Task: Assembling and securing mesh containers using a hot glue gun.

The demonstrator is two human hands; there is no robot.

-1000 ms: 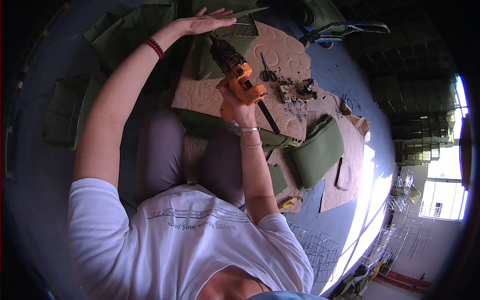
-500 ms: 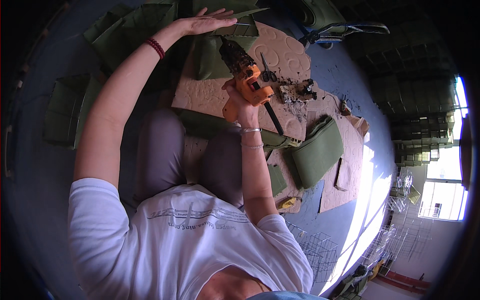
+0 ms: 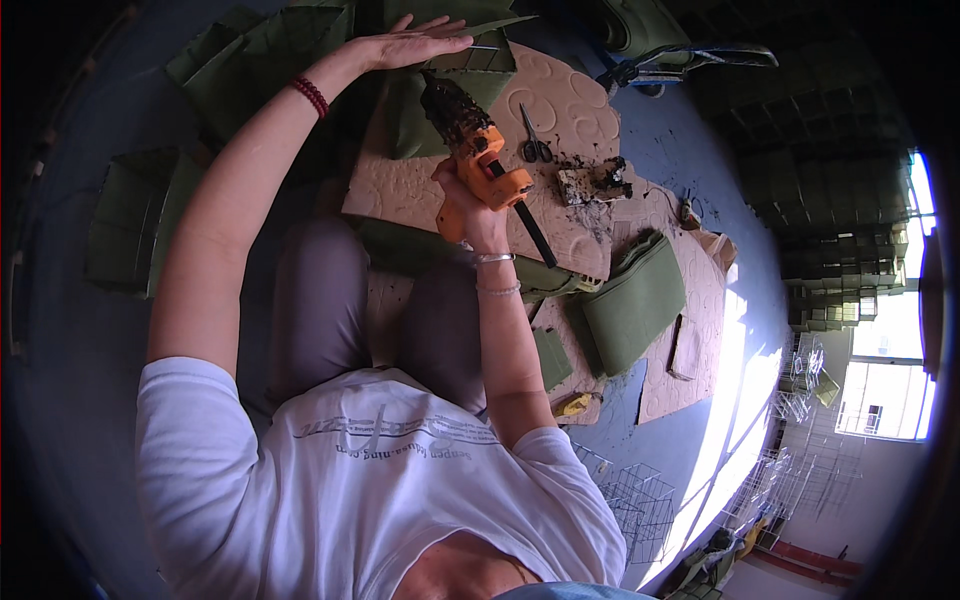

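My right hand is wrapped round the handle of an orange glue gun. Dark, crusted residue covers its front end, and a black glue stick juts from its rear. The nozzle points up and left, toward a green fabric box with wire in its edge. At the top, my left hand is stretched out with its fingers apart, against the box's raised green flap. Whether the thumb presses on the flap is hard to make out.
Embossed cardboard covers the floor ahead, with black scissors and a residue-caked block on it. Folded green fabric lies to the right. More green boxes stand at left; wire frames are at lower right.
My right hand and the glue gun have shifted slightly left, and the nozzle now sits farther left. My left hand stays almost still at the flap.
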